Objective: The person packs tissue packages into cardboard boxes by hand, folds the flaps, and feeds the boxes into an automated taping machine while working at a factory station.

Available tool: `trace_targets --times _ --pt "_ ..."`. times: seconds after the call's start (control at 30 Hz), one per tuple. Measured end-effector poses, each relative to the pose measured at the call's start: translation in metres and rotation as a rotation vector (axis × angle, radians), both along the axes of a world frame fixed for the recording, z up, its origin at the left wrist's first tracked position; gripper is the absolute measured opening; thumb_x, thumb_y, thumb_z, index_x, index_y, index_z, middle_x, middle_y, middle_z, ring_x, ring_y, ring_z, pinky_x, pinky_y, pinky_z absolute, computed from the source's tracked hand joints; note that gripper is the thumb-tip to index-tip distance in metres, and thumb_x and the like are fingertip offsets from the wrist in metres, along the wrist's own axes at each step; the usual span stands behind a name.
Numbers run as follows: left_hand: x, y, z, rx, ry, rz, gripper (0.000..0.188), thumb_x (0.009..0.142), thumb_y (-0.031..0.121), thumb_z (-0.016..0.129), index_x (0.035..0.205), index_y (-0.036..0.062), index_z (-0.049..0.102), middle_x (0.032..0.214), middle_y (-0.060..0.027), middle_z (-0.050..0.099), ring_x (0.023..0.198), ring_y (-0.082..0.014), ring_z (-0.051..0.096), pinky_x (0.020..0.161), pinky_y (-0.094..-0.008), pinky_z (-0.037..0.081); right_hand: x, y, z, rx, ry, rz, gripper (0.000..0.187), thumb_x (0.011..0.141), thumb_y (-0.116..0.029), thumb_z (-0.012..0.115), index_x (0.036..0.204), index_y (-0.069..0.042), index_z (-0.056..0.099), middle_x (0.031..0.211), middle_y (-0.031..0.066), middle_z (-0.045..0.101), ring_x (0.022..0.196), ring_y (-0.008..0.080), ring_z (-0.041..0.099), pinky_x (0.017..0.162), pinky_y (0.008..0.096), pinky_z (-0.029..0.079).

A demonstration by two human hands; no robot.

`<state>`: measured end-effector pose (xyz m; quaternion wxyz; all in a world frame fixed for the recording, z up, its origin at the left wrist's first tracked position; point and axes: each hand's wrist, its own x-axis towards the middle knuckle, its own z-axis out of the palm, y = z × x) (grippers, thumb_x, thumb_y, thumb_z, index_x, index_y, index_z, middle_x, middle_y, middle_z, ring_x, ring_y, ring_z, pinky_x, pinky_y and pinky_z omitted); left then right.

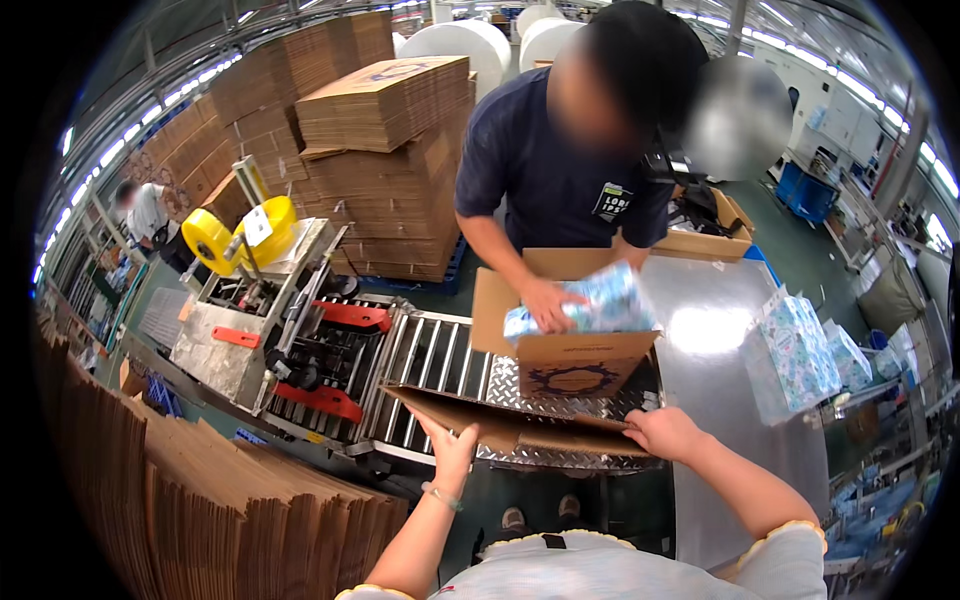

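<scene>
A folded-flat brown cardboard box is held in front of me, over the near edge of the work surface. My left hand grips its left end, the thumb on the near side and the other fingers partly hidden behind the board. At the other end my right hand is closed on the cardboard's edge. Just beyond stands an open carton with its flaps up. Across from me, a person in a dark T-shirt rests a hand on a blue-and-white plastic-wrapped pack at the carton's opening.
A roller conveyor runs left to a taping machine with yellow parts. Stacked flat cartons stand at lower left and behind the conveyor. Several patterned packs sit on the metal table at right.
</scene>
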<state>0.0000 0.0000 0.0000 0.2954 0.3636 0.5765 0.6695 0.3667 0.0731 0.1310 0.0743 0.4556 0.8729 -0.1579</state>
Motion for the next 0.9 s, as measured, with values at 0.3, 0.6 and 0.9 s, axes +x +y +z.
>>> trace_targets --times 0.3,0.6,0.9 --pt "0.032 0.01 0.121 -0.173 0.48 -1.338 0.113 0.07 0.004 0.06 0.161 -0.0028 -0.004 0.168 -0.0294 0.002 0.158 -0.0342 -0.001 0.127 -0.037 0.005 0.117 0.028 -0.002 -0.14 0.182 -0.694 0.051 0.096 -0.023 0.057 0.137 0.006 0.047 0.109 0.0309 0.069 0.105 0.0438 0.068 0.09 0.0502 0.054" --pt "0.14 0.037 0.018 -0.29 1.516 -1.019 0.081 0.088 0.069 0.058 0.154 0.0235 0.045 0.166 -0.0139 0.027 0.155 -0.039 0.019 0.109 -0.0814 0.012 0.095 0.041 -0.1 -0.296 -0.744 0.471 0.071 0.093 -0.054 0.063 0.142 -0.002 0.055 0.15 0.0183 0.051 0.15 0.0345 0.031 0.123 0.0619 0.015" --pt "0.146 -0.019 0.091 -0.639 0.765 -1.596 0.086 0.098 0.071 0.042 0.156 0.007 0.04 0.162 -0.0276 0.03 0.156 -0.0398 0.016 0.124 -0.0585 0.009 0.045 0.119 0.008 -0.215 -0.064 -0.085 0.06 0.082 -0.009 0.067 0.141 -0.007 0.054 0.132 0.0166 0.063 0.123 0.0315 0.059 0.117 0.0508 0.035"
